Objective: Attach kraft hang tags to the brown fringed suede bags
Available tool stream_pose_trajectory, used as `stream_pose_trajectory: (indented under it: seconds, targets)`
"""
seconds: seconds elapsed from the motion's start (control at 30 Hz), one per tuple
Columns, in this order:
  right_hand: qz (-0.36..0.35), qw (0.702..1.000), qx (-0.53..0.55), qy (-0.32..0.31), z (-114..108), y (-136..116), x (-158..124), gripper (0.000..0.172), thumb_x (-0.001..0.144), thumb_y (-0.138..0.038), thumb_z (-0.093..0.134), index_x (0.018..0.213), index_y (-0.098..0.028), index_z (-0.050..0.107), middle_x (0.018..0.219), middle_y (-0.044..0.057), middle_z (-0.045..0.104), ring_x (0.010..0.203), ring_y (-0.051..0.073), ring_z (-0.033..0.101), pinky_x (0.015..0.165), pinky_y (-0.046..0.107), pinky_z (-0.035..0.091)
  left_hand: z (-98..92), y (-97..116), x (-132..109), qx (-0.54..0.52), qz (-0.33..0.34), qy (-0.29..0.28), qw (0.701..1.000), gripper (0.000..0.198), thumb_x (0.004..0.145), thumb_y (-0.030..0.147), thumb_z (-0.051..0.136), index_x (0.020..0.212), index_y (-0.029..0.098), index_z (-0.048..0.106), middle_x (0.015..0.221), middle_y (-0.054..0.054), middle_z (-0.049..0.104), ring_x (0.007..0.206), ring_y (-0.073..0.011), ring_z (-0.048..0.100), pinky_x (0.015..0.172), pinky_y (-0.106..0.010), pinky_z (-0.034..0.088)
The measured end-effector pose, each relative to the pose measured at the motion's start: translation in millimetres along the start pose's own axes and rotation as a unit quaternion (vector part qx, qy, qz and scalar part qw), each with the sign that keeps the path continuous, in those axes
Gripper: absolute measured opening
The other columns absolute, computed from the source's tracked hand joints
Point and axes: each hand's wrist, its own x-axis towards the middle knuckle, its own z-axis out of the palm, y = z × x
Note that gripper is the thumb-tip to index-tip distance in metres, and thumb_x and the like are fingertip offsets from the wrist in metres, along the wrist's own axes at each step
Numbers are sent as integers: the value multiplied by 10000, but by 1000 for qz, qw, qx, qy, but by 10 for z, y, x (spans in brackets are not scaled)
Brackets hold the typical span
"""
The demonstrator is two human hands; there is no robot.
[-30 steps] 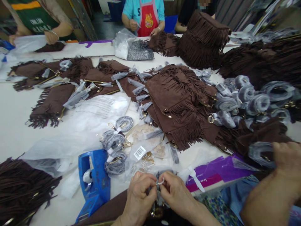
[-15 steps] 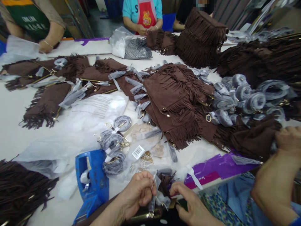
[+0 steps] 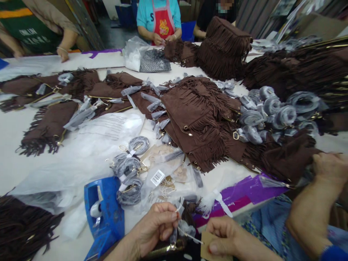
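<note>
My left hand pinches a thin white string above a brown bag with a gold zipper at the table's front edge. In my right hand is a tan card tag, gripped between thumb and fingers. The string runs from my left fingers to the hole in the tag. Clear plastic wrap and brown fringe lie just behind, between my hands. The bag's lower part is hidden by my wrists and the frame edge.
A blue tape dispenser stands left of my hands. Grey wrapped strap coils and a barcoded plastic bag lie ahead. Brown fringed bags fill the middle. A co-worker's arm reaches in at right; other people stand across the table.
My right hand has closed on the tan tag and drawn it into view, with the string now stretched toward it. My left hand stays nearly in place. The view has shifted slightly.
</note>
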Motion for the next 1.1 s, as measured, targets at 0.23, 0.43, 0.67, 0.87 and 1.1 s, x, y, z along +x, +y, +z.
stream_pose_trajectory:
  seconds: [0.23,0.43,0.67,0.87,1.1]
  targets:
    - [69,963,258,15,367,-57,187,223,554,-298,729,601,-119,603,442,-50,493,349,18,375,335,130,202,-26,-40,-126,51,71,-39,995,330,632,391,720,777,95,711,634,-58,649,364,-14,424,386,-139,207]
    - [113,937,330,-27,458,-151,191,171,561,-236,693,638,-106,613,468,-54,481,316,-26,271,286,97,72,-177,-140,-176,97,96,-89,987,353,683,453,670,854,149,721,626,-50,651,416,-71,516,416,-151,355]
    - [78,961,256,75,535,-67,218,191,514,-251,668,589,-140,532,414,-62,473,290,-18,275,285,114,91,-62,-6,-303,272,51,-162,947,285,751,303,592,987,179,691,644,-15,606,471,-51,420,454,-143,318]
    - [14,955,263,134,635,8,365,323,490,-373,716,533,-170,469,334,-102,387,261,-8,231,283,144,103,125,48,-265,441,155,-182,865,417,688,19,437,952,216,694,648,40,594,519,-54,437,511,-141,324]
    - [-57,942,244,221,670,77,458,387,519,-457,728,550,-162,479,379,-96,407,306,8,273,312,145,131,109,-29,-221,450,130,-142,872,255,728,90,471,848,143,690,544,43,558,403,-41,409,428,-128,306]
